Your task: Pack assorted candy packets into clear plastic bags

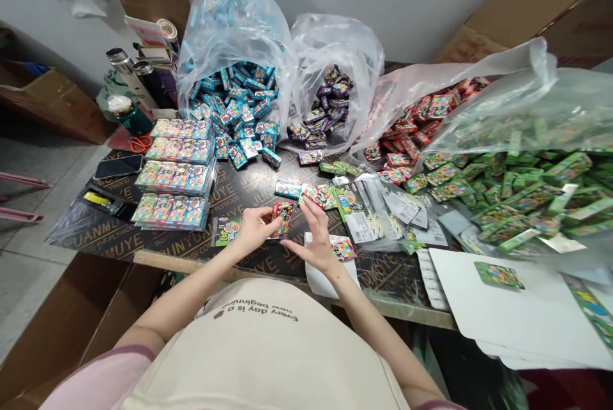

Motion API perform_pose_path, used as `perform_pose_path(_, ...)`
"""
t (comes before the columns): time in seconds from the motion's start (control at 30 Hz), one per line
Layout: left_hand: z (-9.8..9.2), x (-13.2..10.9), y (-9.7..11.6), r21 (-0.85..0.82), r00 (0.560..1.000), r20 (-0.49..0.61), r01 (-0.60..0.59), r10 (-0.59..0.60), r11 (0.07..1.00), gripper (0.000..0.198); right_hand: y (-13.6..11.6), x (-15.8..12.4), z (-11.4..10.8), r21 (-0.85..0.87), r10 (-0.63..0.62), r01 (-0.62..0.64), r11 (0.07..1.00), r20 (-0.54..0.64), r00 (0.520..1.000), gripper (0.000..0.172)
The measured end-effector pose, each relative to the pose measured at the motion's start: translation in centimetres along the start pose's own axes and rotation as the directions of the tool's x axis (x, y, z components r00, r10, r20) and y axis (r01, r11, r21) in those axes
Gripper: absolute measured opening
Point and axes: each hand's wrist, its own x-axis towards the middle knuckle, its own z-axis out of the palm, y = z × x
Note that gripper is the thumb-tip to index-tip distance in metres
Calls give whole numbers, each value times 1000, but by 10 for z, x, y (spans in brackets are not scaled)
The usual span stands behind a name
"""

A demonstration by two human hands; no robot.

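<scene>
My left hand (255,229) pinches a small red printed box (282,218) between thumb and fingers, above the table's near edge. Just right of it, my right hand (317,242) has its fingers spread and grips nothing. A blue box (288,189) and a mixed-colour printed packet (318,197) lie beyond the hands. Under the left wrist, a flat packet with a green print (225,231) is partly covered. Beside my right hand, a red printed packet (343,248) rests on a white sheet (331,279).
Plastic bags spill blue boxes (239,106), purple boxes (330,100), red boxes (416,122) and green boxes (517,186). Stacked filled packs (175,174) stand left, near a phone (119,167) and orange scissors (140,143). Flat clear sleeves (378,209) lie right of centre, by a white board (522,314).
</scene>
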Motion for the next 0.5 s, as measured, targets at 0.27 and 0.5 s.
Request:
perform_pose_path(0.27,10,-14,12,-8,997,72,-8,9,1000,22,-3,-7,6,70,-80,79,994,17,997,85)
perform_pose_path(0.5,9,-13,4,-570,800,538,577,-266,584,48,-9,-4,11,522,133,-154,839,78,988,103)
